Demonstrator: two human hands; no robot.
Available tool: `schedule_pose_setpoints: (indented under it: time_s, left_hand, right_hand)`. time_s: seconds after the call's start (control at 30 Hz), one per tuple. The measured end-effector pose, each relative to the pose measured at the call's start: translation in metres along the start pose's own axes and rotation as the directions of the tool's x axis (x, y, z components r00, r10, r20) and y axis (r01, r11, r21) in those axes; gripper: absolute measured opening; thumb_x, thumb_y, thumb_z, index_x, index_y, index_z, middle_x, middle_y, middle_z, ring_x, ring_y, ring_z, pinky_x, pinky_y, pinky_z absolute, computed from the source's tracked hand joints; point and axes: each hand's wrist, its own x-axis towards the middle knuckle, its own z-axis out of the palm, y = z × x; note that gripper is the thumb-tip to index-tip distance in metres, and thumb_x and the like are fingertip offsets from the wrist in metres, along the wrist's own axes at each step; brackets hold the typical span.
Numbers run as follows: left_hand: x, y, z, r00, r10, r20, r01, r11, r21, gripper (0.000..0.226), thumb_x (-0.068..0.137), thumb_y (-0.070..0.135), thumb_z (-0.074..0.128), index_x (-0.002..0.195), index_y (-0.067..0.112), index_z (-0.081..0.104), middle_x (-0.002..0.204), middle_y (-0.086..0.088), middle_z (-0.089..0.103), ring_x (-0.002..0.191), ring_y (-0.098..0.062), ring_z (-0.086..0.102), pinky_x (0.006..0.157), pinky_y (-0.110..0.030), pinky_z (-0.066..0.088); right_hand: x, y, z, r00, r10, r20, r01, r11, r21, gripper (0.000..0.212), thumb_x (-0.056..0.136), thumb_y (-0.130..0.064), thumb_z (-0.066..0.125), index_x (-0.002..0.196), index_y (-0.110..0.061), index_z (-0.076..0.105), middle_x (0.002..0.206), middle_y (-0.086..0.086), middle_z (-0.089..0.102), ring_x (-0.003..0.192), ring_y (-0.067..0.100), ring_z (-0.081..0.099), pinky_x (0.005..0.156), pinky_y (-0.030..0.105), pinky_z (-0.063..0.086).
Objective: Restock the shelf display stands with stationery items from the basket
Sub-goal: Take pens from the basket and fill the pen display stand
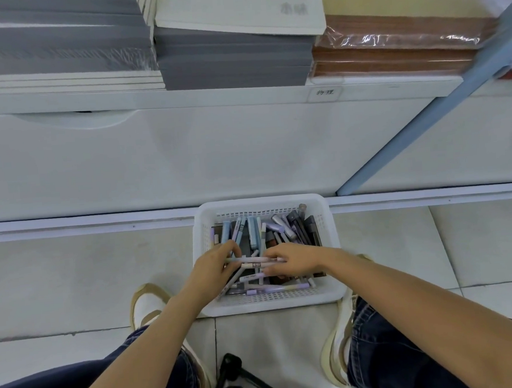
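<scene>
A white perforated basket [270, 303] sits on the tiled floor, filled with loose pens [252, 230] in blue, lilac and dark colours that lie crossed over one another. Both hands reach into the basket's near half. The left hand [216, 269] curls its fingers round one end of a bundle of pens [255, 262] held level, and the right hand [295, 260] curls round the other end. Beyond the basket rises a white shelf [211, 94] carrying grey notebook stacks [233, 65] and plastic-wrapped brown books [390, 54]. A pale shoe [147, 304] stands at either side of the basket, and a black tripod [237, 380] lies nearer than it.
</scene>
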Motion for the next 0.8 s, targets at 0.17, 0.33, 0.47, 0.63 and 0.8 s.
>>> schedule_pose_setpoints:
  time_s: [0.17, 0.33, 0.47, 0.63, 0.8]
  left_hand:
    - [0.005, 0.009, 0.000, 0.995, -0.017, 0.102, 0.019, 1.000, -0.016, 0.012, 0.096, 0.019, 0.047, 0.104, 0.022, 0.056, 0.097, 0.005, 0.056, 0.083, -0.013, 0.051, 0.076, -0.028, 0.044]
    - [0.005, 0.013, 0.006, 0.964, 0.083, 0.252, -0.160, 0.940, 0.301, 0.031, 0.095, 0.051, 0.048, 0.103, 0.022, 0.053, 0.097, 0.003, 0.062, 0.081, -0.014, 0.052, 0.073, -0.030, 0.038]
    - [0.006, 0.012, 0.002, 0.950, 0.056, 0.306, -0.148, 0.946, 0.288, 0.029, 0.098, 0.052, 0.042, 0.093, 0.024, 0.047, 0.084, 0.004, 0.059, 0.070, -0.012, 0.050, 0.063, -0.027, 0.037]
    - [0.007, 0.010, -0.004, 0.979, 0.004, 0.202, -0.001, 1.000, -0.017, 0.033, 0.093, 0.050, 0.054, 0.112, 0.023, 0.055, 0.099, 0.008, 0.058, 0.088, -0.013, 0.057, 0.074, -0.024, 0.045]
    - [0.013, 0.032, -0.019, 0.924, -0.372, -0.091, 0.225, 0.718, -0.659, 0.053, 0.089, 0.039, 0.063, 0.129, 0.014, 0.040, 0.124, -0.006, 0.048, 0.105, -0.020, 0.052, 0.082, -0.031, 0.051]
  right_hand:
    - [0.001, -0.008, 0.000, 0.999, -0.008, 0.033, 0.005, 0.996, 0.093, 0.021, 0.093, -0.051, 0.054, 0.086, -0.031, 0.053, 0.075, -0.005, 0.052, 0.061, 0.009, 0.045, 0.061, 0.023, 0.040]
    - [-0.001, -0.015, -0.002, 0.997, 0.002, 0.082, -0.019, 0.979, 0.201, 0.010, 0.098, -0.036, 0.051, 0.095, -0.027, 0.053, 0.075, -0.007, 0.050, 0.057, 0.001, 0.047, 0.056, 0.018, 0.038]
    - [-0.007, -0.024, -0.008, 0.995, 0.017, 0.103, -0.040, 0.973, 0.228, 0.027, 0.101, -0.041, 0.043, 0.095, -0.018, 0.056, 0.067, -0.007, 0.049, 0.046, -0.003, 0.044, 0.053, 0.017, 0.041]
    - [-0.014, -0.026, -0.013, 0.996, 0.037, 0.083, -0.062, 0.946, 0.318, 0.039, 0.100, -0.046, 0.043, 0.099, -0.010, 0.059, 0.068, -0.001, 0.048, 0.054, 0.010, 0.039, 0.052, 0.020, 0.037]
    - [-0.015, -0.031, -0.019, 0.985, 0.072, -0.156, 0.008, 0.889, 0.457, 0.041, 0.104, -0.036, 0.036, 0.118, -0.001, 0.053, 0.074, -0.003, 0.049, 0.056, 0.005, 0.044, 0.053, 0.017, 0.040]
